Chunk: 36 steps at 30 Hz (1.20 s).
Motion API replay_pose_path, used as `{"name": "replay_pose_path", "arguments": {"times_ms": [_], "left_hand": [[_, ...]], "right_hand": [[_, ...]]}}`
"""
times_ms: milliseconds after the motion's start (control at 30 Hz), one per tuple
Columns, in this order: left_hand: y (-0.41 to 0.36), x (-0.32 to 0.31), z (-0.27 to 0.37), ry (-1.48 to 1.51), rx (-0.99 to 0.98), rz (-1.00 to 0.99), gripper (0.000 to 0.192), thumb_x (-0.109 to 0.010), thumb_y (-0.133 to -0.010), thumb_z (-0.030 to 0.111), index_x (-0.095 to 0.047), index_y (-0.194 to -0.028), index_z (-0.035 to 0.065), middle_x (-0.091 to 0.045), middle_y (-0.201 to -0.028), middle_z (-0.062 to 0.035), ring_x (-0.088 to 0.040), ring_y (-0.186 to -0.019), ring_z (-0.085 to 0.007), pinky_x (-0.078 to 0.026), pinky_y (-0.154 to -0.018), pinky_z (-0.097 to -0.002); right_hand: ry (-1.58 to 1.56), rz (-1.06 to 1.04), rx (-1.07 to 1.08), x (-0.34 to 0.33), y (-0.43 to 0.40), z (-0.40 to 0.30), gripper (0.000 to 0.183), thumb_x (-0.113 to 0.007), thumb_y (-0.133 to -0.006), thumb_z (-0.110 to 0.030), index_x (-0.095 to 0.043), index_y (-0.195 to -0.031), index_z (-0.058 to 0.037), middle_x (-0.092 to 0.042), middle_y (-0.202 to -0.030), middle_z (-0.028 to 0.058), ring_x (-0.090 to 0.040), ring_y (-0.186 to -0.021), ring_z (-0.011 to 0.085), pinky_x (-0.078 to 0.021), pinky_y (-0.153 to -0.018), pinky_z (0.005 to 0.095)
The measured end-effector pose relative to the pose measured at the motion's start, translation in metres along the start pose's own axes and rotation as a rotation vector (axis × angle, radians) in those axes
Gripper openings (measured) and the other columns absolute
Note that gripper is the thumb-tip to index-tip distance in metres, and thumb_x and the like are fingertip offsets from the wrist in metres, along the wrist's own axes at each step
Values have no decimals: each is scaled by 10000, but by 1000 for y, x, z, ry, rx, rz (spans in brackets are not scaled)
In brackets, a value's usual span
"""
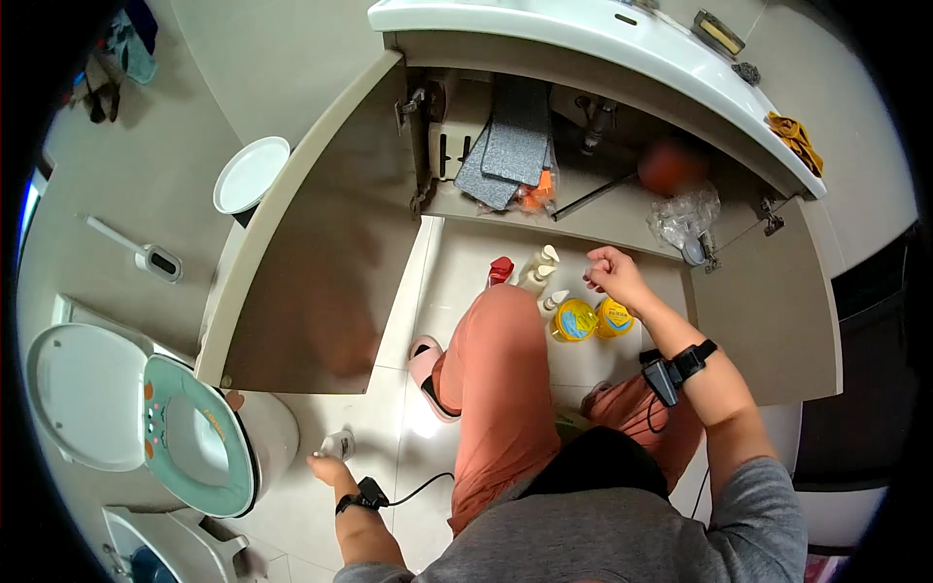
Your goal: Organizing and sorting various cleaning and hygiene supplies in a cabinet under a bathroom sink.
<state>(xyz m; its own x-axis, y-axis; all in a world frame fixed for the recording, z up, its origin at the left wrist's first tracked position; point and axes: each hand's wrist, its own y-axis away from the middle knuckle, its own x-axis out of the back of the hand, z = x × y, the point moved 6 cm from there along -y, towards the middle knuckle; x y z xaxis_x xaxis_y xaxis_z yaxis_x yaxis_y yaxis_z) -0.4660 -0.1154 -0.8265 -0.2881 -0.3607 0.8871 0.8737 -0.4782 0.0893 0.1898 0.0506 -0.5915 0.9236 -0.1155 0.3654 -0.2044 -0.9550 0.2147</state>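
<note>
My left hand (pixel 331 470) is low at the left, its fingers at one end of a small white bottle (pixel 339 445) that it seems to grip. My right hand (pixel 614 275) is in front of the vanity cabinet, fingers loosely bent and apart, with nothing visible in it. Below it, on the floor, stand two yellow-lidded tubs (pixel 576 321). Beside the tubs are several cream pump bottles (pixel 538 279) and a red-topped bottle (pixel 501 270). My knee partly hides these bottles.
The left cabinet door (pixel 313 270) and right door (pixel 765 299) stand open under the washbasin (pixel 583 20). Inside lie grey felt-like pads (pixel 517 138), a dark rod (pixel 594 197) and a clear plastic bag (pixel 681 216). A toilet (pixel 270 437) with a green seat cover stands left.
</note>
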Motion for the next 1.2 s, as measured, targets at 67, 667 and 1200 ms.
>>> {"name": "replay_pose_path", "arguments": {"times_ms": [67, 667, 1200], "left_hand": [[2, -2, 4, -7, 5, -13, 298, -548, -774, 65, -503, -1064, 10, -582, -986, -208, -556, -920, -374, -447, -787, -442], [195, 121, 313, 299, -840, -760, 177, -597, -808, 103, -570, -950, 2, -614, -798, -54, -586, -711, -118, -459, -588, -232], [240, -34, 467, 744, -785, -650, 242, -584, -768, 37, -534, -1002, 0, -581, -864, -84, -553, -728, -141, -472, -625, -265]], "right_hand": [[-9, 24, -1, -1, -6, 9, 351, -603, -754, -64, -473, -1070, 19, -540, -719, 11, -512, -601, 79, -431, -552, 215], [-340, 125, -21, 6, -92, 28, 500, -632, -758, -140, -429, -1187, 18, -563, -978, 67, -523, -879, 143, -430, -755, 265], [99, 377, 63, -38, -310, -73, 839, -742, -647, -356, -353, -1261, 63, -432, -1238, 204, -371, -1162, 262, -325, -959, 332]]}}
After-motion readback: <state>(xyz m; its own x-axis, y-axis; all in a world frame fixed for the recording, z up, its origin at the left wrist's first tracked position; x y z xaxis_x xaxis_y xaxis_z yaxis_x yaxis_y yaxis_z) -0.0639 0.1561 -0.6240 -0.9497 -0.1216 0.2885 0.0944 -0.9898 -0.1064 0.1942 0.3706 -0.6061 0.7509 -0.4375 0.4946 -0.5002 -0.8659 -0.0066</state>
